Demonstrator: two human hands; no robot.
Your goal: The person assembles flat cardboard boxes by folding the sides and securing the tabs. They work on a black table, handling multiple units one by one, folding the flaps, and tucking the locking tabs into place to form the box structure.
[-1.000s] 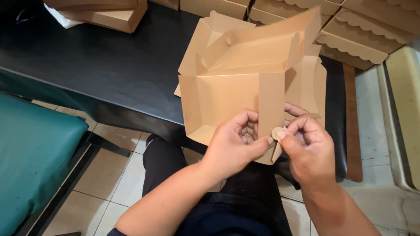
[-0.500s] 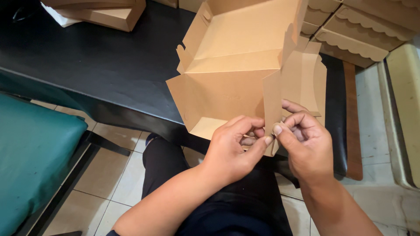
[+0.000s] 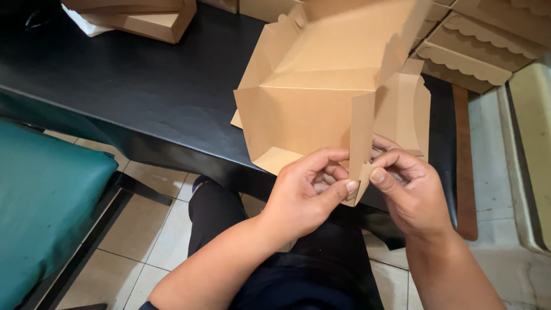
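Hands [image 3: 304,198] [image 3: 410,192] on apparently empty cardboard box [image 3: 321,97]

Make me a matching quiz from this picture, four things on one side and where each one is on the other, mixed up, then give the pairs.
Things:
1. half-folded box
2. teal cushion
3. scalloped boxes
4. left hand

Places:
A. stacked at the top right
B. low on the left, beside the black table
C. pinching the box's lower flap, opposite the right hand
D. held over the table's near edge

Pairs: 1-D, 2-B, 3-A, 4-C
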